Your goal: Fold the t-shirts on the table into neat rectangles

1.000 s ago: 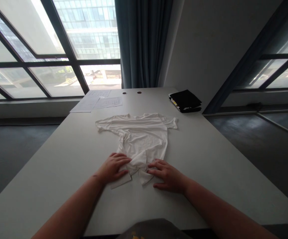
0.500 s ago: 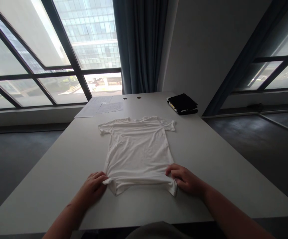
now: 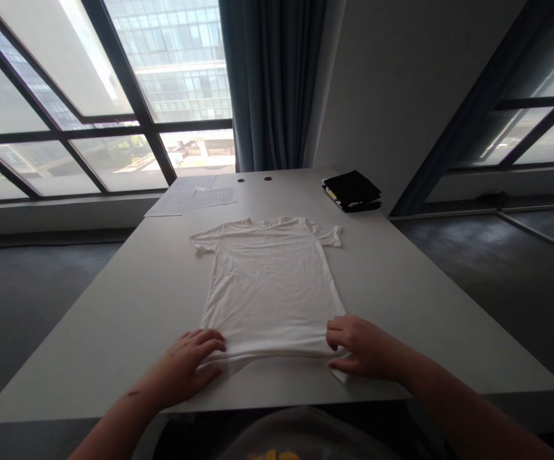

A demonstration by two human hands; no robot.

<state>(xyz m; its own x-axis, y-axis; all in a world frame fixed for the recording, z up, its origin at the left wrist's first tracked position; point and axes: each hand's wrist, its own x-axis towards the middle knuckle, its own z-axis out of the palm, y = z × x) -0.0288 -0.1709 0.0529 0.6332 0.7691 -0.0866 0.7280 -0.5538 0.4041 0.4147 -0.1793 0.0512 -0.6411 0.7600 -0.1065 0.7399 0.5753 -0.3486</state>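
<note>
A white T-shirt (image 3: 271, 287) lies spread on the white table (image 3: 128, 306), its collar and sleeves toward the far end and its hem toward me. My left hand (image 3: 193, 361) rests at the left hem corner, thumb and fingers apart, touching the cloth. At the right hem corner, my right hand (image 3: 360, 348) lies on the fabric with curled fingers and the thumb parted from them. Light creases run across the body of the shirt. Parts of both lower corners are hidden under my hands.
Papers (image 3: 190, 197) lie at the table's far left. A black folder-like stack (image 3: 352, 190) sits at the far right edge. Two round holes show near the far edge. Behind stand a blue curtain (image 3: 274, 89), windows and a wall.
Both hands have let go of the bunched hem corners and now lie on the cloth with fingers parted. The shirt is smoother and flatter, and its lower right side lies further right.
</note>
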